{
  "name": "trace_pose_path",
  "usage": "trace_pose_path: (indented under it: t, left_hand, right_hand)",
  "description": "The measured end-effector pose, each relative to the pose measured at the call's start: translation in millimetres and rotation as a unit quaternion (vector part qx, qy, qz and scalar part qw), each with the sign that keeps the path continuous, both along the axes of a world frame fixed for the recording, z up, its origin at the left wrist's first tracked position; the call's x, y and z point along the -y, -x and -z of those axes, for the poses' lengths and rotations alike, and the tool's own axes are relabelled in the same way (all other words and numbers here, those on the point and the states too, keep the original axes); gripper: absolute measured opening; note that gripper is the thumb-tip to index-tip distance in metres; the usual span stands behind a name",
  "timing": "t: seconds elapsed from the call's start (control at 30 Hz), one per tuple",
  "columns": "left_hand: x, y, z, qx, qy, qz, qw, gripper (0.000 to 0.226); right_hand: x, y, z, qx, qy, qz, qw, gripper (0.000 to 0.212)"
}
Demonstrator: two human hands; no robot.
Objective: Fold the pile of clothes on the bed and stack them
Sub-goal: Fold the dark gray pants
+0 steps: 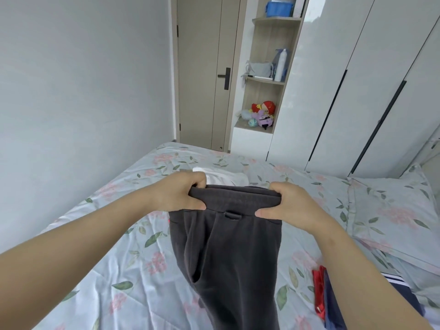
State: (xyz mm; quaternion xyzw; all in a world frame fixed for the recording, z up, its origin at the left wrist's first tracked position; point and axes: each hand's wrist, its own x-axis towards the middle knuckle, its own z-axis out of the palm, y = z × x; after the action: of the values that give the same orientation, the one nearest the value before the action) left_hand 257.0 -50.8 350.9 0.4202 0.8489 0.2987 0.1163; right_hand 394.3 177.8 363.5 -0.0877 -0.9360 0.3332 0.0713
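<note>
Both grips are up and busy. The left grip pinches one end of the waistband, thumb underneath and fingers curled over the top. The right grip is clamped on the other end the same way. Between them the band is stretched fairly taut and level.

The trousers, dark grey, hang straight down from the two grips with the legs close together. Their lower part runs out of the bottom of the view, so I can't tell whether the hems touch the bed. This garment is lifted and held out but not yet folded. I'd call it the very start of a fold, with the legs yet to be matched up and doubled over.

Just beyond the left grip, partly hidden behind it and the band, a white garment lies on the bed. It looks flat and tidy, so it may be a piece already folded, but too much is covered to be sure. Below the right grip, tucked under that forearm, a red piece and a navy piece lie loose against each other. Those read as the pile yet to be folded. Further out past the right grip sits a pillow.

My read on progress is perhaps one piece done, one in hand and at least two to come. No real stack is showing yet.
</note>
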Motion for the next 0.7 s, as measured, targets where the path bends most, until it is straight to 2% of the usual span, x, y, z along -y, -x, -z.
trace_pose_path:
  t: [0.1,0.17,0.2,0.27,0.37,0.4,0.47,0.57,0.63,0.7]
  left_hand:
    - [-1.2,-8.0,1.6,-0.003,0.014,0.052,0.999,0.046]
    - [-2.4,-10.9,4.3,-0.012,0.035,0.072,0.997,0.036]
    - [-2.3,-11.6,6.9,-0.001,0.055,0.080,0.995,0.041]
    - [-1.4,-13.5,15.5,0.088,0.094,0.084,0.988,0.053]
    - [-3.7,-16.1,39.1,0.255,0.155,0.036,0.954,0.051]
    - [-4.9,-16.7,46.6,0.281,0.187,0.013,0.941,0.046]
    - [-8.0,-15.4,61.2,0.282,0.223,0.000,0.933,0.025]
    - [-11.0,-13.8,61.7,0.289,0.153,-0.038,0.944,0.019]
    - [-10.3,-10.5,52.1,0.263,0.131,-0.060,0.954,0.027]
    - [-12.3,-7.3,50.5,0.262,0.145,-0.030,0.954,0.050]
  right_hand:
    - [0.5,-5.2,4.7,-0.017,0.043,0.025,0.999,0.031]
    - [1.9,-7.4,5.8,-0.033,0.064,0.031,0.997,0.031]
    - [2.7,-8.0,5.2,-0.040,0.070,0.034,0.996,0.030]
    - [4.6,-8.3,4.7,-0.053,0.086,0.037,0.994,0.026]
    - [13.0,-9.1,5.6,-0.062,0.094,0.023,0.993,0.020]
    - [16.2,-9.6,6.2,-0.067,0.093,0.017,0.993,0.019]
    - [19.3,-10.9,7.1,-0.081,0.069,0.005,0.994,0.020]
    - [13.7,-14.4,8.3,-0.078,0.057,0.009,0.995,0.023]
    - [9.7,-16.9,10.3,-0.062,0.065,0.012,0.996,0.026]
    - [9.3,-18.2,13.7,-0.064,0.081,0.016,0.995,0.028]
